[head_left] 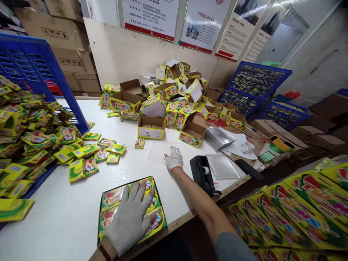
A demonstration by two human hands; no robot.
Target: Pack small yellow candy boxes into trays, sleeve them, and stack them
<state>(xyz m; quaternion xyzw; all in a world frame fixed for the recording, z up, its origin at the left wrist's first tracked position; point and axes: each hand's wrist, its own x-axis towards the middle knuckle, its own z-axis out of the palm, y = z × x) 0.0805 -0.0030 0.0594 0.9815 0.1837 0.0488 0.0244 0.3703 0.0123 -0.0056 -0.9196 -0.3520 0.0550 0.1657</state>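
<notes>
My left hand (129, 218), in a white knit glove, lies flat with fingers spread on a bundle of yellow-green packets (116, 197) near the table's front edge. My right hand (174, 159), also gloved, reaches out over the white table (62, 214) and rests on a clear sheet (159, 152), fingers curled down; whether it grips anything is unclear. A black tape dispenser (202, 174) stands just right of my right forearm.
Loose yellow packets (89, 152) spill from a tipped blue crate (40, 69) at left. A pile of open yellow cartons (174, 101) fills the back. Clear plastic sleeves (221, 166), a cup (247, 146), blue crates (252, 87) and stacked packets (299, 210) lie right.
</notes>
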